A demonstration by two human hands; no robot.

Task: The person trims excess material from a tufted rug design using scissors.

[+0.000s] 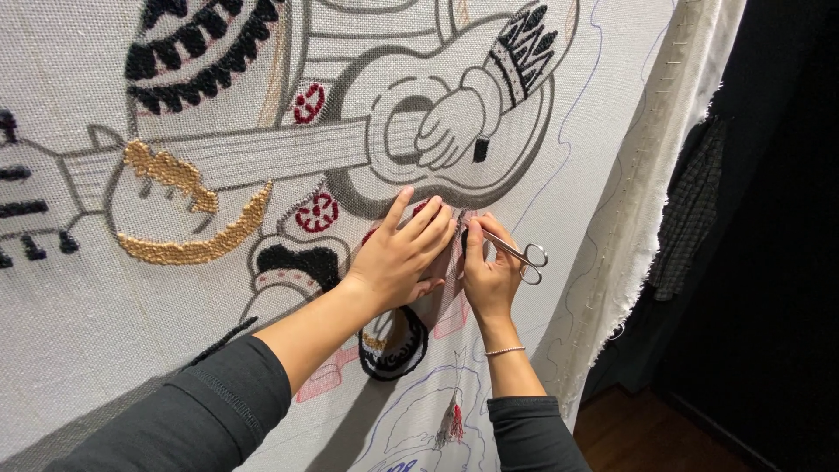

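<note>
A large grey tufting cloth (pixel 79 288) stretched upright bears a drawn figure with a guitar (pixel 437 131), with black, gold and red yarn patches. My left hand (pixel 400 255) lies flat on the cloth just below the guitar body, fingers spread over a red patch. Right beside it, my right hand (pixel 489 271) grips small silver scissors (pixel 517 253), their tips pointing at the cloth between the two hands. Both arms wear dark sleeves, and a thin bracelet circles the right wrist.
The cloth's frayed white edge (pixel 647 218) runs down the right side. Beyond it is a dark space with dark checked fabric (pixel 690 210) hanging and a wooden floor (pixel 655 437) below. A red yarn tassel (pixel 453 424) hangs near the bottom.
</note>
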